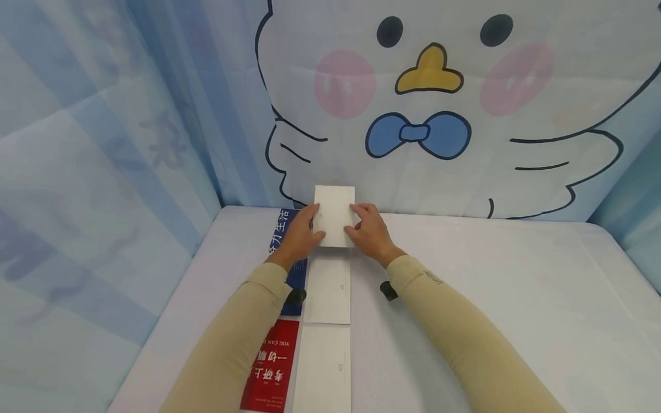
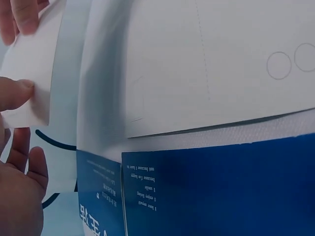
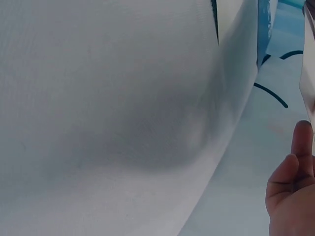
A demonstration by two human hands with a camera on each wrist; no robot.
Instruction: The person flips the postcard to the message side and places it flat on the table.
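Note:
Both hands hold a white card (image 1: 334, 216) upright near the far edge of the table. My left hand (image 1: 302, 235) pinches its left side, with the thumb on the near face. On the opposite side my right hand (image 1: 373, 234) pinches the card in the same way. Its face looks mostly blank, and the left wrist view shows the card (image 2: 37, 64) raised above the tabletop. Below it lies a flat white card (image 1: 327, 291), with another white card (image 1: 322, 367) closer to me in the same column.
Left of the white column lie a dark blue card (image 1: 295, 281) with white lettering and a red card (image 1: 271, 367), both partly covered by my left sleeve. A cartoon-printed curtain (image 1: 423, 183) hangs behind the white-covered table (image 1: 516, 298).

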